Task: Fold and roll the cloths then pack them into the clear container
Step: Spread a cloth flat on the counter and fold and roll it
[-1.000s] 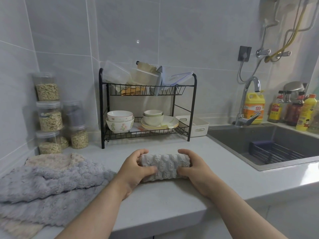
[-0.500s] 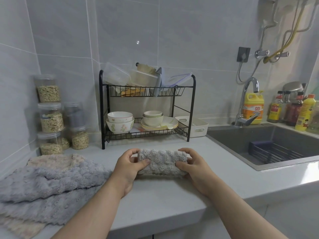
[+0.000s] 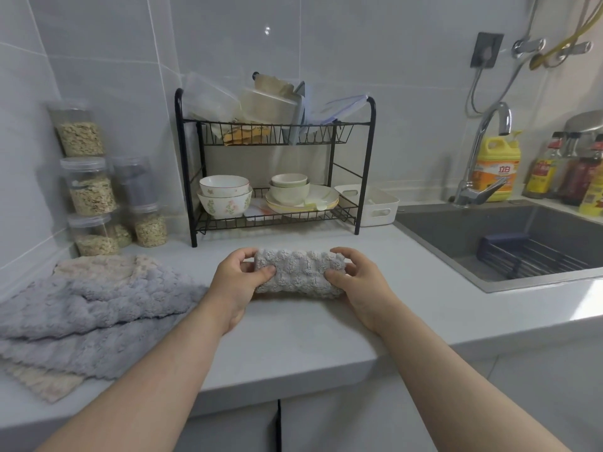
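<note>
A rolled grey cloth (image 3: 300, 274) lies crosswise on the white counter (image 3: 293, 334), in front of the dish rack. My left hand (image 3: 238, 282) grips its left end, thumb on top and fingers curled behind. My right hand (image 3: 359, 282) grips the right end the same way. A pile of unfolded grey and beige cloths (image 3: 81, 308) lies at the left of the counter. Clear plastic containers (image 3: 212, 99) sit on the rack's top shelf.
The black two-tier dish rack (image 3: 274, 164) holds bowls and plates. Jars of grains (image 3: 88, 190) stand at the back left. A white basket (image 3: 372, 203) sits beside the rack. The sink (image 3: 509, 243), faucet (image 3: 483, 158) and bottles (image 3: 499, 164) are at the right.
Both hands have shifted the rolled cloth slightly away from me on the counter and tightened around its ends. The pile at the left has not moved.
</note>
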`<state>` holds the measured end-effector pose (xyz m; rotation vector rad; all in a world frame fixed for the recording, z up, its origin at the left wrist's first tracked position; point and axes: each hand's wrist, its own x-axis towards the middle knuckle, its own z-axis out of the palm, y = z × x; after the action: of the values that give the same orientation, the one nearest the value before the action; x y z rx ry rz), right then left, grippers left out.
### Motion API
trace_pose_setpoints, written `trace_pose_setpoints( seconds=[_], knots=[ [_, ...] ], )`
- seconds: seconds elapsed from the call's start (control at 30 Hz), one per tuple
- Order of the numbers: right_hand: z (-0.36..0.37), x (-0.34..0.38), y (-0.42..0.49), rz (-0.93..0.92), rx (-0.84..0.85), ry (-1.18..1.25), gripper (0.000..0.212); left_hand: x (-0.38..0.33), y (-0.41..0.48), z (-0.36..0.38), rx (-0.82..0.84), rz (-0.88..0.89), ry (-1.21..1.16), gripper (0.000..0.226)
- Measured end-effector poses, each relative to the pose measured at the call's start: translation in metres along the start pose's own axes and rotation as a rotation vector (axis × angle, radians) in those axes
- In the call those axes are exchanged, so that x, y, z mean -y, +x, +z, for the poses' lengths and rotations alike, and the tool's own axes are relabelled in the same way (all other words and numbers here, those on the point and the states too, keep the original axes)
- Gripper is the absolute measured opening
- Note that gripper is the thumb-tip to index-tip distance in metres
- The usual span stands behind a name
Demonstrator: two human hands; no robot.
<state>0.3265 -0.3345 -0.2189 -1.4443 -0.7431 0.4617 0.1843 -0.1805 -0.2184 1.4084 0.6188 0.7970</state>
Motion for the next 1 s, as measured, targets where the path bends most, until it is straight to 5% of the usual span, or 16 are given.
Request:
trace_pose_setpoints(
  seconds=[0.57,1.0],
  knots=[
    [-0.006,-0.017,0.004,-0.022,0.151,-0.190,0.041,0.012,0.001,0.000,-0.087,0.075,0.218,0.031],
    [0.009,0.036,0.005,0.404,0.107,-0.354,0.043,-0.028,-0.008,0.021,-0.141,-0.236,0.382,0.036]
  ],
)
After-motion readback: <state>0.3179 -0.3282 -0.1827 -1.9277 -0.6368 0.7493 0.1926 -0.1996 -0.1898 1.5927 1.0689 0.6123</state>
